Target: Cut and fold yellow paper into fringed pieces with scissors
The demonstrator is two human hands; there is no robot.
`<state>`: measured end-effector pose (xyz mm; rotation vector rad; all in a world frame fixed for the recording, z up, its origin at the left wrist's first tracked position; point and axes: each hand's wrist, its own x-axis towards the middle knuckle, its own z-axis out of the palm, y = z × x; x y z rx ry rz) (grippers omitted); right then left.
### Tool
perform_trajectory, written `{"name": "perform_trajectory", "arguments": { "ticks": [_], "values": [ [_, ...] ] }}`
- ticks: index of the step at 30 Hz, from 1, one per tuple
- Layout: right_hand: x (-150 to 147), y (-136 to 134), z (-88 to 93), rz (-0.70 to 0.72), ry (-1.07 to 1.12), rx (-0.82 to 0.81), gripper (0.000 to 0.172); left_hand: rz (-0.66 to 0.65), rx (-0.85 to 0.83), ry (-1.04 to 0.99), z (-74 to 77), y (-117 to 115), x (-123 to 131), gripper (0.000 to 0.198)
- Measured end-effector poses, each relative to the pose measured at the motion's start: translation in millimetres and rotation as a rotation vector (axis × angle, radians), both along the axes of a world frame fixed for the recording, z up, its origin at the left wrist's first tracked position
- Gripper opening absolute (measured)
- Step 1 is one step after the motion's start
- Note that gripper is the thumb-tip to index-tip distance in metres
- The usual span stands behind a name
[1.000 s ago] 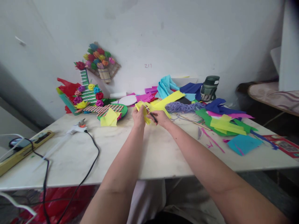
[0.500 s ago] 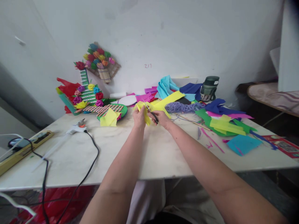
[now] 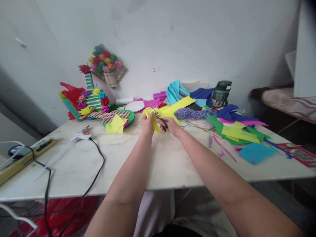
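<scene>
Both my arms reach out over a white table [image 3: 118, 164]. My left hand [image 3: 147, 124] is closed on a piece of yellow paper [image 3: 151, 116], held just above the tabletop. My right hand [image 3: 171, 125] grips small scissors [image 3: 159, 119] with black handles, and their blades point up-left into the yellow paper. The two hands almost touch. Right behind them lies a long yellow paper strip [image 3: 178, 104] on the table.
A glue gun [image 3: 80, 134] with a black cable [image 3: 97, 164] lies at the left. Paper-flower crafts [image 3: 95, 98] stand at the back left. Coloured paper sheets [image 3: 237, 130], purple yarn [image 3: 194, 113] and a green jar [image 3: 221, 93] fill the right side.
The scissors have shifted slightly right and their blades have moved a little along the yellow paper. The arms and everything on the table stay where they were.
</scene>
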<state>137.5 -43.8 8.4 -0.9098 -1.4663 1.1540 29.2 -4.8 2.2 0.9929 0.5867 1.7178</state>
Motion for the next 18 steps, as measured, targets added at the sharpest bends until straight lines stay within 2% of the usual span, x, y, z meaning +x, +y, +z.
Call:
{"name": "perform_trajectory", "arguments": {
  "ticks": [11,18],
  "values": [
    [-0.8,4.2,-2.2,-0.061,-0.007,0.034,0.033,-0.044,-0.033,0.009,3.3,-6.4,2.2,0.031],
    [0.0,2.5,-2.3,-0.014,0.014,-0.005,0.032,-0.04,-0.049,0.016,1.1,-4.3,1.5,0.033]
  ]
}}
